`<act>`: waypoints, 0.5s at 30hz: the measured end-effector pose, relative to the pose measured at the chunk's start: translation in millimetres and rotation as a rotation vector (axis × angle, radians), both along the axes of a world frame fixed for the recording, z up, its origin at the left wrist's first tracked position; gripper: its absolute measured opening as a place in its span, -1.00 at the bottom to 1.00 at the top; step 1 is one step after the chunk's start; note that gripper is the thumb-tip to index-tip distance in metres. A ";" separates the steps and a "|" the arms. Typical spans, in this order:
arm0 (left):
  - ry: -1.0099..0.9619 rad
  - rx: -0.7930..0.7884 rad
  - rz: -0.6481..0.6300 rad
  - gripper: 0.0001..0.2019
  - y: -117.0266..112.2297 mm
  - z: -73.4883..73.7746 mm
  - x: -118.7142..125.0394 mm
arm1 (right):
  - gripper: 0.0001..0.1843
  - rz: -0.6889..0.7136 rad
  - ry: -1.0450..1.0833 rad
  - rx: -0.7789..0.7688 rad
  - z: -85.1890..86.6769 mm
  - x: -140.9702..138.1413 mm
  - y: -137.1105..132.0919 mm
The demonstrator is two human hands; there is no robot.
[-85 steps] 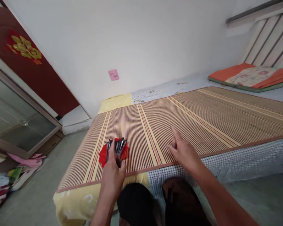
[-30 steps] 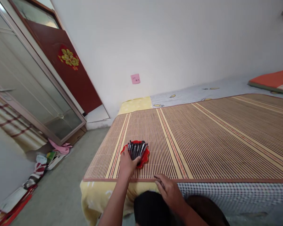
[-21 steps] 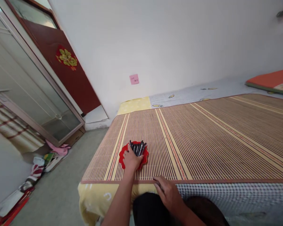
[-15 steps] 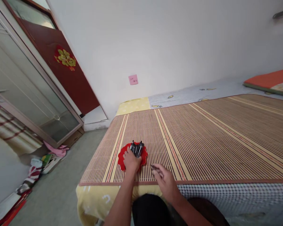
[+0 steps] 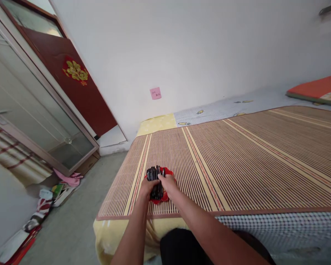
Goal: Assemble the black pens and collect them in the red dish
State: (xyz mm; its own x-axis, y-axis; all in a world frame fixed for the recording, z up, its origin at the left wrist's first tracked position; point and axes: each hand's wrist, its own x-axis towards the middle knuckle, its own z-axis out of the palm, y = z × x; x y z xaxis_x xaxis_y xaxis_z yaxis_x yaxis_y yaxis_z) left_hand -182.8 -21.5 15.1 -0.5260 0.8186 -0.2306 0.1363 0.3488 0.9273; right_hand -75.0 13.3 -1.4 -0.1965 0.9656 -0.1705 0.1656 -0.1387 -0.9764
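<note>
Near the front left corner of the striped bamboo bed mat [image 5: 237, 158], our left hand [image 5: 146, 187] and right hand [image 5: 168, 183] both close around a bundle of dark metal tools [image 5: 155, 181] resting on a red scalloped plastic dish [image 5: 157, 198].

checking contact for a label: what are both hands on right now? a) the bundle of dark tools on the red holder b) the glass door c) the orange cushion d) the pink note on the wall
a: the left hand and right hand both close around the bundle of dark tools on the red holder, on the striped mat.
</note>
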 end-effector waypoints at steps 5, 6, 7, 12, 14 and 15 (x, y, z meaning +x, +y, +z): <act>-0.265 0.087 -0.015 -0.66 -1.4 -5.4 -1.0 | -0.73 -0.043 0.169 -0.151 -0.2 -12.5 4.4; -0.296 0.108 -0.014 -0.64 -1.7 -6.2 -0.7 | -0.73 -0.043 0.202 -0.170 -0.3 -14.1 4.9; -0.321 0.132 -0.014 -0.62 -1.9 -7.2 -0.2 | -0.74 -0.041 0.233 -0.185 -0.4 -15.6 5.1; -0.364 0.264 -0.011 -0.56 -3.4 -12.9 4.7 | -0.79 -0.044 0.330 -0.156 -3.1 -21.3 2.1; -0.353 0.304 -0.007 -0.56 -4.2 -13.2 6.7 | -0.80 -0.049 0.338 -0.113 -3.9 -21.6 1.0; -0.343 0.323 -0.006 -0.56 -4.7 -12.1 7.4 | -0.81 -0.043 0.341 -0.086 -3.5 -20.9 1.0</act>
